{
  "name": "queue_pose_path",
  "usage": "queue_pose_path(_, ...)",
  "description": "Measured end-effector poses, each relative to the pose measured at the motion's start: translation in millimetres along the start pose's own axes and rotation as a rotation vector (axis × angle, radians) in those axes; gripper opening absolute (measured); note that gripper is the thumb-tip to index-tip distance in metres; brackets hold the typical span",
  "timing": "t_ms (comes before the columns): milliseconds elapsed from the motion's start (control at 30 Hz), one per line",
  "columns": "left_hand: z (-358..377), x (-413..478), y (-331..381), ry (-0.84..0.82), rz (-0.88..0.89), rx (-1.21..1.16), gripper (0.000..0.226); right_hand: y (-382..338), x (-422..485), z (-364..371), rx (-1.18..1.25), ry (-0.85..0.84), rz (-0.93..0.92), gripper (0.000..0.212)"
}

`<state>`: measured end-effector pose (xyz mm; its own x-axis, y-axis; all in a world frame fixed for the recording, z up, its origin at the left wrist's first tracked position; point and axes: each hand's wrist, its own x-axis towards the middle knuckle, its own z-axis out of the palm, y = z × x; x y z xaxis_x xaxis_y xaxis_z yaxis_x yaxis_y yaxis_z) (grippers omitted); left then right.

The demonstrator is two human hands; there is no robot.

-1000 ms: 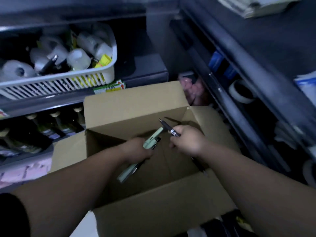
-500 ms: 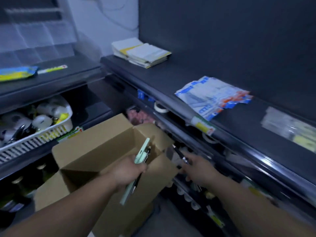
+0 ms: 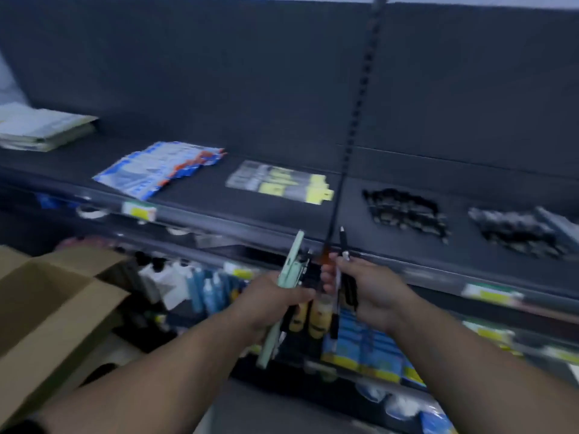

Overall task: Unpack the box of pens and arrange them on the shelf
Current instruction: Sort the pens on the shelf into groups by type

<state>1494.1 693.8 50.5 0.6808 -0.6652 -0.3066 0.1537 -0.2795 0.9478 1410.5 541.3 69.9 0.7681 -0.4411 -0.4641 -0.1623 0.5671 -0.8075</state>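
Holding pens in both hands, I was standing at the shelf (image 3: 282, 211) with the delivery only half made. My left hand (image 3: 275, 300) was clenched round a small bunch: the pale green pen (image 3: 289, 272) stuck up above the fist and ran out below it, with at least one dark pen beside it, though the blur would not let me count. My right hand (image 3: 372, 288) had its fingers (image 3: 329, 277) pinched on a black pen (image 3: 344, 245), tip upward, and perhaps a second dark one lower in the palm; I could not tell for sure. Both bunches hung in the air just in front of the shelf's front edge, touching nothing on it.

So, by my reckoning, the unpacking was under way and the arranging of this handful not yet begun. Two dark heaps (image 3: 407, 211) lay on the shelf board to the right; they may have been pens already laid down, but they were too smeared to say. Further left on the same board lay yellow-carded packets (image 3: 282, 181), a fan of blue and white packets (image 3: 159, 170) and a stack of pale pads (image 3: 40, 130).

The cardboard box (image 3: 53, 311) stood open at my lower left, flaps spread, well apart from both hands. Its inside was in shadow and cut off by the frame, so what remained in it I could not see. Lower shelves held bottles (image 3: 206, 289) and blue packs (image 3: 363, 346), no part of my job.
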Motion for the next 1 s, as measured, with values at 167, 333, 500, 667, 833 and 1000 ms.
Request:
queue_pose_path(167, 125.8, 3.3, 35.3, -0.136, 0.039, 0.021, 0.020, -40.2, -44.7, -115.7, 0.151, 0.144, -0.061, 0.025)
queue_pose_path(333, 192.4, 14.4, 62.2, -0.224, 0.041, 0.132, 0.026, -66.5, -64.7, -173.1, 0.298, 0.222, -0.127, 0.028)
queue_pose_path(500, 218.4, 41.7, 77.3, -0.296, 0.052, 0.168, 0.028, -89.8, -49.4, -191.4, 0.390, 0.226, -0.184, 0.009)
queue_pose_path(667, 219.8, 92.6, 95.7, -0.313, 0.076, 0.151, 0.024, -119.9, -9.1, -191.8, 0.376, 0.226, -0.234, 0.012)
queue_pose_path(833, 208.7, 144.2, 124.0, -0.304, 0.125, 0.171, 0.020, -157.3, 35.1, -179.9, 0.288, 0.200, -0.224, 0.011)
queue_pose_path(1000, 183.0, 192.8, 148.4, -0.175, 0.132, 0.206, 0.022, -183.3, 74.6, -182.1, -0.089, 0.351, -0.185, 0.025)
